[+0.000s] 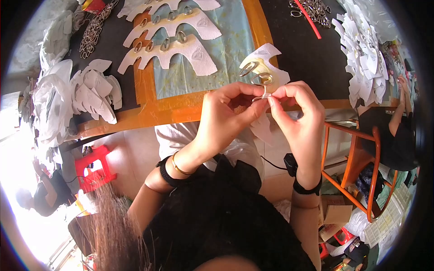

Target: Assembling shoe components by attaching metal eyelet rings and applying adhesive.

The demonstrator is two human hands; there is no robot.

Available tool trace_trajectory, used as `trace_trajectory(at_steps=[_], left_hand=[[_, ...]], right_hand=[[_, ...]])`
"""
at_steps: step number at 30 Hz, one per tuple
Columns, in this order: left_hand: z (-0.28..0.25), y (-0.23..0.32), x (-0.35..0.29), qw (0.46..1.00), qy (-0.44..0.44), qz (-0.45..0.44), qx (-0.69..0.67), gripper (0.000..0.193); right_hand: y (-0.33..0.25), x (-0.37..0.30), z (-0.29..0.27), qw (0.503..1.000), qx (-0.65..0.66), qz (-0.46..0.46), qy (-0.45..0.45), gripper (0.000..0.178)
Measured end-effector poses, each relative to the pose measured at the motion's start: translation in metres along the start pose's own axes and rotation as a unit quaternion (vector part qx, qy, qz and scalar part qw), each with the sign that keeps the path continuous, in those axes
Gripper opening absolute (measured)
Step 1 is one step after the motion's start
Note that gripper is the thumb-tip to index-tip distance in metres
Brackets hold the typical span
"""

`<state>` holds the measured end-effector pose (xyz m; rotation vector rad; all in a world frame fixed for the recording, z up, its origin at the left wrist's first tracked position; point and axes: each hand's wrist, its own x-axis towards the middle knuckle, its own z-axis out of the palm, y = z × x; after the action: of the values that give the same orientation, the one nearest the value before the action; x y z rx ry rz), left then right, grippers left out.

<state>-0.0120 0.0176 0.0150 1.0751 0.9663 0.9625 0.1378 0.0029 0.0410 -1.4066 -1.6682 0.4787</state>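
Observation:
Over the table's near edge, my two hands meet at a white cut-out piece [281, 77] with finger-like tabs. Oval metal rings [262, 79] are fitted on its tabs, and the material around them looks yellowish. My left hand [221, 117] is closed, thumb and fingers pinching a tab with a ring at it. From the other side, my right hand [302, 110] pinches the same tab between thumb and fingertips. The part of the piece between the fingertips is partly hidden. Farther left, similar white pieces with rings [199, 56] lie in rows on a blue-green sheet [235, 38].
Loose white pieces [95, 88] are heaped at the table's left, below a pile of metal rings [92, 34]. More rings [316, 13] and a red stick [308, 20] lie far right, near stacked pieces [361, 54]. An orange-framed chair [377, 171] and a red stool [97, 165] stand beyond the table edge.

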Motion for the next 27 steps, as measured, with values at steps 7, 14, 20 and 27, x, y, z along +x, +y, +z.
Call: trace_trajectory(at_steps=[7, 14, 20, 27], left_hand=[[-0.006, 0.001, 0.004, 0.996, -0.042, -0.038, -0.071, 0.022], [-0.011, 0.001, 0.008, 0.997, -0.042, -0.050, 0.040, 0.020], [-0.010, 0.001, 0.008, 0.990, -0.057, -0.076, -0.101, 0.020], [-0.014, 0.002, 0.008, 0.996, -0.040, 0.057, 0.064, 0.011]], right_hand=[[0.006, 0.001, 0.004, 0.998, -0.025, -0.063, 0.007, 0.020], [0.011, -0.002, 0.013, 0.998, 0.049, 0.043, 0.009, 0.017], [0.015, -0.007, 0.019, 0.995, -0.016, -0.044, 0.084, 0.017], [0.011, -0.013, 0.011, 0.907, 0.358, 0.220, -0.014, 0.012]])
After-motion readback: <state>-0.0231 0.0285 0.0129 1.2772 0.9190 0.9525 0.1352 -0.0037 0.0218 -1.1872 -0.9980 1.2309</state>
